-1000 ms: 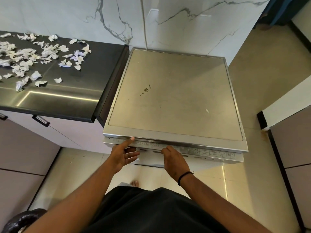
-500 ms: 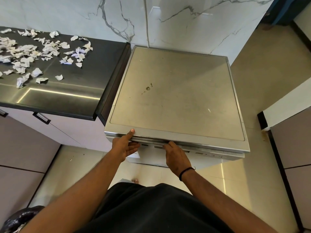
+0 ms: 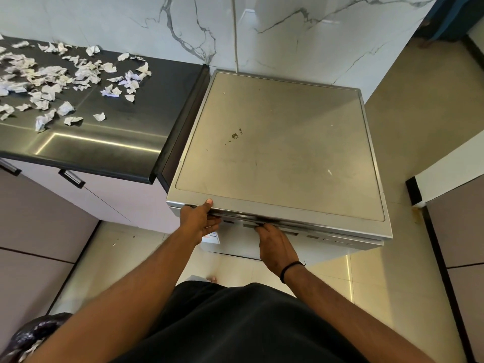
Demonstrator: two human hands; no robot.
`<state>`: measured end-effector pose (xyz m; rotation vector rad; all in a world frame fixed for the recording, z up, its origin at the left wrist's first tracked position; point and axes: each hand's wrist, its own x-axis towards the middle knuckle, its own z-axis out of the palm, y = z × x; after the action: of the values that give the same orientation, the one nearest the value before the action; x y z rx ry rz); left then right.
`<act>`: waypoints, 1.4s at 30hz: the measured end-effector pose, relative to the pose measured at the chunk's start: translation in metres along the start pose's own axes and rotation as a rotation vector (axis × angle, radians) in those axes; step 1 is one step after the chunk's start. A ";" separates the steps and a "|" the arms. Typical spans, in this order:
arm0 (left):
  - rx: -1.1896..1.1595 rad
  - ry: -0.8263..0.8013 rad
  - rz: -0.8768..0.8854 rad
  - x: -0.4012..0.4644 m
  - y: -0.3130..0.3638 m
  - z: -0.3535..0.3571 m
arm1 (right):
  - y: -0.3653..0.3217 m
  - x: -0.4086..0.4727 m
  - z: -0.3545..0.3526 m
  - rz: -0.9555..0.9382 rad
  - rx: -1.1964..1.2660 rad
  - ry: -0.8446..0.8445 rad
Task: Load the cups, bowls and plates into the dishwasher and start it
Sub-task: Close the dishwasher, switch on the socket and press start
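Observation:
A silver freestanding dishwasher (image 3: 282,153) stands against the marble wall, seen from above, its flat top bare and a little stained. My left hand (image 3: 200,220) is at its front left corner, thumb up on the top edge and fingers against the front of the door below. My right hand (image 3: 275,244) presses on the top of the door (image 3: 327,238) near the middle, fingers extended at the door's upper edge. The door sits nearly flush under the top. No cups, bowls or plates are in view.
A dark countertop (image 3: 110,142) to the left carries several torn paper scraps (image 3: 52,79). Pale cabinets with dark handles (image 3: 72,178) sit below it. A black rubbish bag (image 3: 34,336) is at the lower left. Beige floor tiles and another cabinet (image 3: 458,231) are on the right.
The door's control strip, visible a second ago, has swung in under the top as both hands pushed it towards the machine. The left thumb moved up onto the top edge.

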<state>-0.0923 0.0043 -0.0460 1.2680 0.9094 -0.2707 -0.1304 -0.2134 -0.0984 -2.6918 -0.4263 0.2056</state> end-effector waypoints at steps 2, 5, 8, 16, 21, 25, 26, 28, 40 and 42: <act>-0.004 0.020 0.017 -0.004 -0.001 0.002 | -0.001 0.001 -0.002 0.003 -0.003 -0.025; -0.005 0.054 0.033 -0.009 -0.006 0.001 | -0.005 0.005 -0.013 0.024 0.017 -0.069; 0.055 0.107 0.046 -0.013 -0.011 -0.002 | -0.011 0.014 -0.028 0.030 0.029 -0.072; 0.141 0.162 0.187 -0.031 0.013 0.007 | -0.040 0.042 -0.062 -0.029 0.163 -0.009; 0.175 0.132 0.409 -0.032 0.074 0.010 | -0.073 0.088 -0.104 -0.069 0.204 0.091; 0.225 0.068 0.641 -0.025 0.144 0.016 | -0.104 0.140 -0.151 -0.106 0.191 0.196; 0.249 0.057 0.698 -0.024 0.161 0.018 | -0.111 0.153 -0.161 -0.116 0.181 0.230; 0.299 0.047 0.818 -0.019 0.201 0.019 | -0.129 0.181 -0.183 -0.125 0.168 0.285; 0.494 0.065 1.249 0.025 0.369 0.015 | -0.215 0.306 -0.258 -0.166 0.049 0.501; 0.535 0.047 1.269 0.039 0.381 0.018 | -0.217 0.316 -0.262 -0.146 0.022 0.515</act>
<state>0.1828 0.1218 0.1938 2.1006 -0.0812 0.5622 0.1633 -0.0182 0.2033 -2.5468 -0.4482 -0.5095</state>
